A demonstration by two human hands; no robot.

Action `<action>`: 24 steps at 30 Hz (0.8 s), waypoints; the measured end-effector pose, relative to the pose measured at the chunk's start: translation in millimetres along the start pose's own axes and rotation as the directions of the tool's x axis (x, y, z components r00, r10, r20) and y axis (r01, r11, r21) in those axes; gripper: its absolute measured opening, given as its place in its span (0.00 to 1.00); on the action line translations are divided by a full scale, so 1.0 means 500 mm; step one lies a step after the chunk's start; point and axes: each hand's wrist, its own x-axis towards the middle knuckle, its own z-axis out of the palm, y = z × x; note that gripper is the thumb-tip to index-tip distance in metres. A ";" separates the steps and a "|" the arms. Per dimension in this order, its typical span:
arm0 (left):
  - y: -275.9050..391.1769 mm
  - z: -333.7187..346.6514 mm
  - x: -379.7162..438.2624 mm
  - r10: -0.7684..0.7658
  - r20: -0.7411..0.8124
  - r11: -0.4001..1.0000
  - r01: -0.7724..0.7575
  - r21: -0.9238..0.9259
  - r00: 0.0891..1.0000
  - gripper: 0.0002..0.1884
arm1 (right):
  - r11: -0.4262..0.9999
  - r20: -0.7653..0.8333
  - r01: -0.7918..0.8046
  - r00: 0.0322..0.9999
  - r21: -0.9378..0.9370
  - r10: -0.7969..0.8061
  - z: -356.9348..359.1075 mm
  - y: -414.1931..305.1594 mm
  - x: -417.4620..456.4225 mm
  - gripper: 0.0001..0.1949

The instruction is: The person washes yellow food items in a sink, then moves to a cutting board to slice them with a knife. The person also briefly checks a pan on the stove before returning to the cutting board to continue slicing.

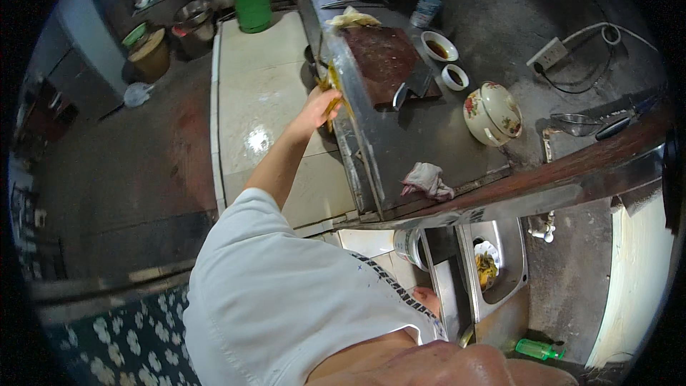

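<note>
My left hand (323, 106) reaches out beside the counter's front edge. Its fingers are closed around limp, yellow-brown strips (333, 76), perhaps pickled greens. Close by on the counter is a dark red-brown cutting board (381, 61), with a cleaver (414, 87) lying across its near corner. A pale, crumpled yellowish bag (353, 18) rests at the board's far end. My right hand is out of view. In the steel sink (515, 287), a white plate (489, 251) holds yellow-green leafy vegetable (486, 271).
Two bowls of dark liquid (439, 47) (455, 77), a cup (426, 9), a lidded floral pot (493, 113) and a cloth (427, 181) stand or lie on the counter. A power strip (547, 57) lies behind. A green gas cylinder (252, 0) stands on the tiles.
</note>
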 end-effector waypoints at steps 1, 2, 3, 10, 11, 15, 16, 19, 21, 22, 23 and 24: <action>0.023 0.080 0.028 -0.036 -0.113 0.999 0.039 0.028 0.993 0.08 | 0.991 -0.013 -0.025 1.000 0.129 0.027 0.006 0.054 -0.009 0.12; 0.049 0.108 0.067 -0.060 -0.091 0.996 0.065 0.058 0.994 0.09 | 0.991 -0.025 -0.060 0.998 0.123 0.063 0.012 0.039 -0.028 0.12; 0.058 0.140 0.112 0.026 -0.084 0.993 -0.016 0.118 0.996 0.10 | 0.989 -0.041 -0.096 0.994 0.114 0.102 0.012 0.008 -0.049 0.12; 0.079 0.179 0.316 0.112 0.135 0.978 -0.134 0.163 0.984 0.12 | 0.983 -0.072 -0.179 0.982 -0.038 0.176 0.015 0.029 -0.113 0.14; 0.082 0.159 0.310 0.192 0.064 0.971 -0.199 0.132 0.979 0.12 | 0.974 -0.062 -0.224 0.973 -0.036 0.222 0.016 0.016 -0.110 0.13; 0.011 0.190 0.179 0.314 -0.230 0.949 -0.310 0.054 0.921 0.15 | 0.949 -0.010 -0.257 0.965 0.183 0.263 0.062 0.201 -0.098 0.14; -0.020 0.183 0.130 0.279 -0.249 0.959 -0.283 0.021 0.927 0.17 | 0.963 0.003 -0.227 0.973 0.147 0.229 0.042 0.218 -0.108 0.14; -0.143 0.050 0.049 0.263 -0.304 0.963 -0.266 0.032 0.916 0.16 | 0.990 -0.038 0.006 0.999 0.142 0.000 -0.004 0.182 -0.084 0.13; -0.240 -0.105 -0.026 0.207 -0.276 0.943 -0.115 0.313 0.939 0.04 | 0.995 -0.084 -0.080 0.993 0.061 0.085 -0.021 0.145 -0.059 0.09; -0.311 -0.132 -0.086 0.195 -0.316 0.929 -0.071 0.364 0.928 0.06 | 0.992 -0.130 -0.057 0.989 0.109 0.071 -0.037 0.158 -0.065 0.10; -0.362 -0.193 -0.147 0.087 -0.308 0.851 0.090 0.517 0.948 0.07 | 0.996 -0.160 -0.008 0.987 0.091 0.022 -0.057 0.157 -0.056 0.09; -0.408 -0.233 -0.207 -0.231 -0.371 0.649 0.427 0.630 0.899 0.12 | 0.992 -0.212 0.076 0.976 0.096 -0.055 -0.071 0.188 -0.055 0.10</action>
